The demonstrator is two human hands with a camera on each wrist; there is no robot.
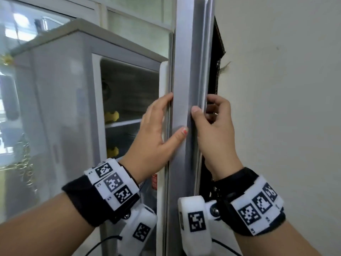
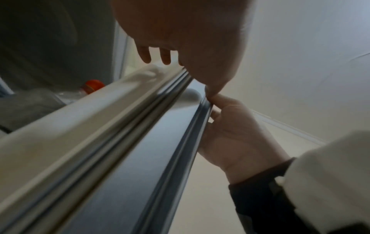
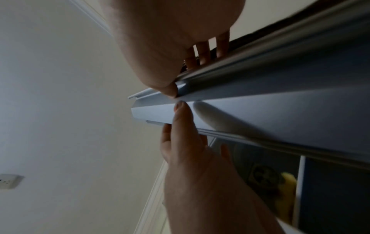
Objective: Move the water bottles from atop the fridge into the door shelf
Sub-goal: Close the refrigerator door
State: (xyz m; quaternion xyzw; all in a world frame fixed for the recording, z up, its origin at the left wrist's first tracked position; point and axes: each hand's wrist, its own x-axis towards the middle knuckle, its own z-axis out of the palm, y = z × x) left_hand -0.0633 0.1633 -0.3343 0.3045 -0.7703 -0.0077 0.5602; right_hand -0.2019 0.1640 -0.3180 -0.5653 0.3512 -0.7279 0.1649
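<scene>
The grey fridge door (image 1: 186, 61) stands open, edge-on to me. My left hand (image 1: 166, 124) grips that edge from the inner side, thumb on the grey strip and fingers behind the white liner (image 2: 60, 126). My right hand (image 1: 208, 115) grips the edge from the outer side, thumb beside the left thumb and fingers curled behind. A clear water bottle with a red cap (image 2: 93, 86) sits inside the door, and its red label (image 1: 154, 180) shows below my left wrist. No bottle shows on the visible part of the fridge top (image 1: 77, 32).
Inside the fridge, yellow objects (image 1: 111, 116) lie on the shelves. A black item (image 1: 218, 52) hangs on the door's outer face, close to the white wall (image 1: 286, 89). A window (image 1: 18, 34) is at the left, and a wall socket (image 3: 8, 181) sits on the wall.
</scene>
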